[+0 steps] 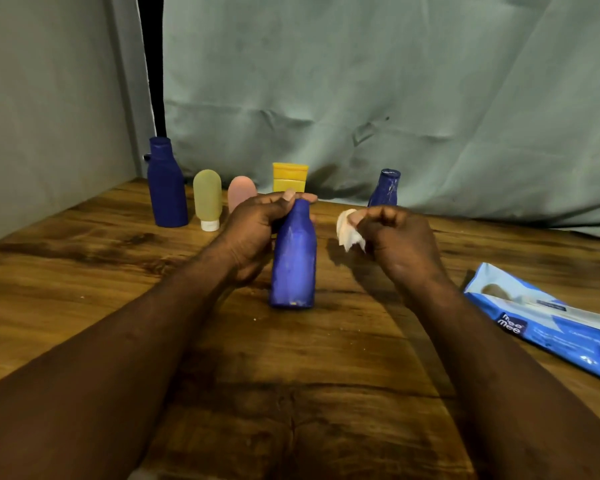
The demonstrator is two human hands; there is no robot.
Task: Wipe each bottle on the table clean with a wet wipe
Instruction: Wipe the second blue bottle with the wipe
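Observation:
My left hand (253, 233) grips a blue bottle (294, 261) by its neck and side, holding it upright at the middle of the wooden table (118, 271). Just to its right, apart from the bottle, my right hand (399, 237) is closed on a crumpled white wet wipe (350, 230). Along the back stand a tall dark blue bottle (166, 185), a yellow-green tube (207, 199) on its white cap, a pink tube (240, 190) partly behind my left hand, a yellow tube (290, 176) and a small blue bottle (384, 188).
A blue pack of wet wipes (548, 323) lies flat at the table's right edge. A grey-green cloth (361, 98) hangs behind the table and a wall closes the left side. Small crumbs dot the wood near the held bottle.

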